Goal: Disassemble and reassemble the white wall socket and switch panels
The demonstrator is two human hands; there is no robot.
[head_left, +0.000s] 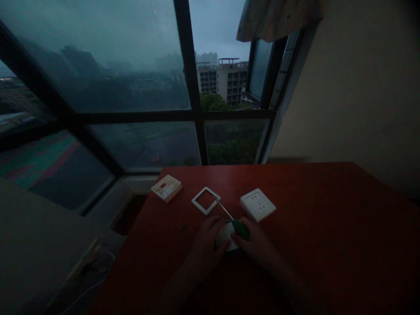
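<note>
The fingers of the left hand are curled partway in, holding the edge of a white plate, which sits nearer the person than the square white frame and a little to its right. The right hand is closed around the green handle of a screwdriver, its thumb against the plate; the metal shaft slants away so that its tip appears over the frame's right corner. Right of the frame is a white socket; left of it and slightly farther off lies an open white box. Small dark pieces, too dim to identify, lie on the reddish worktop, nearer than the frame and to its left. Windows stand beyond the frame.
</note>
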